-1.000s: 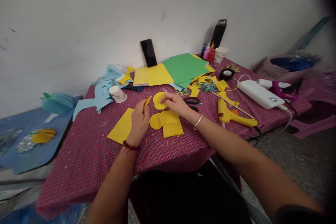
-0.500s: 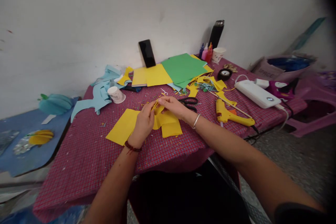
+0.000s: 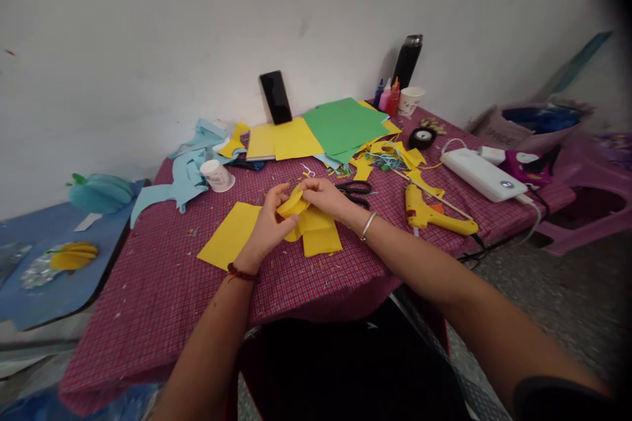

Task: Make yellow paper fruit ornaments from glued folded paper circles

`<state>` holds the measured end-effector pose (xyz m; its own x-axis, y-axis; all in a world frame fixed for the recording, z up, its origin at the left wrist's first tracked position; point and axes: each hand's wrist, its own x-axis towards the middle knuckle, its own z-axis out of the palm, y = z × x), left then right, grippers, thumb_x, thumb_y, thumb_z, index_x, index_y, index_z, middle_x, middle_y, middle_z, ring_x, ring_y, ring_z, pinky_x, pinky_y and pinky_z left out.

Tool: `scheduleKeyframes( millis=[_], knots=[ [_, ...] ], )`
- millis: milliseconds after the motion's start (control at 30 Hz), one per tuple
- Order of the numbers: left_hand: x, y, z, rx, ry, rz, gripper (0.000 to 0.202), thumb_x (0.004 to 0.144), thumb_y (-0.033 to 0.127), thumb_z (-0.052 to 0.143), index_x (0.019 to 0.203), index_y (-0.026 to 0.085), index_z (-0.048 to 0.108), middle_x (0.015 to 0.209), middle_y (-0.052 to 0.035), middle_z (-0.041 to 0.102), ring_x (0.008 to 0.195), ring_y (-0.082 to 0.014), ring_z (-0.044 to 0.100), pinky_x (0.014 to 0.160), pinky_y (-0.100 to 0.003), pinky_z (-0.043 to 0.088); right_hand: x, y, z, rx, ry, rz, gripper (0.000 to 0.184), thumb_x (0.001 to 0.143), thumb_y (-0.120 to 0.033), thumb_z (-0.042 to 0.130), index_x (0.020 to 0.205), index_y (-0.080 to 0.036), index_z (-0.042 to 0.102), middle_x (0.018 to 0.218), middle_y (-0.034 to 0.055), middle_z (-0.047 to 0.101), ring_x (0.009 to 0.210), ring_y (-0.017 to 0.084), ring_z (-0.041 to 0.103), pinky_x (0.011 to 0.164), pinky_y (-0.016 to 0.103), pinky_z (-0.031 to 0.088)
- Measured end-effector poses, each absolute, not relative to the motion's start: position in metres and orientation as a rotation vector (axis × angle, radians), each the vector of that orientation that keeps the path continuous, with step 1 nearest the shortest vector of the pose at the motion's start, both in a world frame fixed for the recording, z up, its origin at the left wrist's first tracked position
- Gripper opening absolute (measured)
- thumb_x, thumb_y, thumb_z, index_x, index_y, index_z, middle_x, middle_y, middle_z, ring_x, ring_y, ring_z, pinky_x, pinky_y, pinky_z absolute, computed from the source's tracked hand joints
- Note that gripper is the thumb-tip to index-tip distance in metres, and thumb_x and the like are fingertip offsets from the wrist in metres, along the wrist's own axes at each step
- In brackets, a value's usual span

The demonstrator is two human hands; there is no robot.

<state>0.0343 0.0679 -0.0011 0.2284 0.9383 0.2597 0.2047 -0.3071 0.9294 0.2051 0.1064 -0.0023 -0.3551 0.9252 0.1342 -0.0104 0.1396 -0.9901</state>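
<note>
Both hands meet over the middle of the red checked tablecloth (image 3: 162, 289). My left hand (image 3: 266, 227) and my right hand (image 3: 326, 197) pinch the same small yellow paper cut-out (image 3: 292, 204), which is curved or folded between the fingertips. Under them lie more yellow paper pieces (image 3: 318, 233), and a larger yellow sheet (image 3: 230, 243) sits just left of my left hand. Black scissors (image 3: 358, 189) rest directly behind my right hand.
A yellow glue gun (image 3: 434, 216) lies right of my right arm, with a white power strip (image 3: 481, 174) beyond it. Green and yellow sheets (image 3: 340, 125), a phone (image 3: 275, 97), paint bottles (image 3: 390, 97), paper cups (image 3: 216, 175), a tape roll (image 3: 422, 138) and light blue scraps (image 3: 185, 181) crowd the back.
My right hand lifted a yellow round piece from the table and brought it to my left hand. Both hands now hold the yellow paper together.
</note>
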Motion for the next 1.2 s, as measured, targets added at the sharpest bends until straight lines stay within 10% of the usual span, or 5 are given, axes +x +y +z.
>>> scheduleKeyframes(
  millis=[200,500,833,1067,1200],
  knots=[
    [0.031,0.074,-0.007,1.249,1.088,1.188,0.024,0.076,0.039,0.07,0.081,0.015,0.066,0.068,0.0004,0.061,0.052,-0.0082,0.047,0.048,-0.02,0.036,0.205,0.104,0.001,-0.877,-1.562,1.37,0.012,0.072,-0.02,0.054,0.061,-0.018,0.049,0.063,-0.0049,0.045,0.058,0.01,0.041,0.054,0.022,0.03],
    [0.03,0.071,0.0,1.053,0.944,1.155,0.033,0.064,0.039,0.081,0.082,0.015,0.069,0.069,-0.0002,0.066,0.051,-0.0079,0.054,0.044,-0.018,0.04,0.204,0.1,0.002,-0.775,-1.592,1.535,0.023,0.077,-0.039,0.063,0.077,-0.019,0.051,0.073,-0.0011,0.055,0.063,0.011,0.051,0.056,0.023,0.041],
    [-0.01,0.087,0.014,0.776,0.994,1.395,0.028,0.06,0.019,0.084,0.072,0.016,0.059,0.062,0.0068,0.06,0.04,0.0009,0.04,0.034,-0.011,0.025,0.213,0.108,0.01,-0.809,-1.712,1.203,0.011,0.085,-0.022,0.054,0.089,-0.019,0.064,0.079,-0.0004,0.058,0.064,0.011,0.05,0.061,0.026,0.041],
    [-0.003,0.085,0.014,0.738,0.983,1.372,0.025,0.062,0.014,0.081,0.083,0.014,0.067,0.08,-0.0003,0.071,0.058,-0.0063,0.06,0.046,-0.014,0.046,0.211,0.119,-0.004,-0.876,-1.621,1.103,0.065,0.076,-0.01,0.056,0.136,-0.023,0.038,0.07,-0.0057,0.049,0.056,0.012,0.046,0.052,0.024,0.039],
    [0.004,0.081,0.012,0.767,0.971,1.3,0.023,0.065,0.012,0.079,0.086,0.014,0.07,0.085,-0.0026,0.073,0.063,-0.0086,0.063,0.05,-0.016,0.049,0.209,0.119,-0.003,-0.841,-1.534,1.309,0.042,0.075,-0.012,0.057,0.115,-0.018,0.048,0.076,-0.0028,0.059,0.06,0.011,0.053,0.054,0.023,0.042]
  ],
)
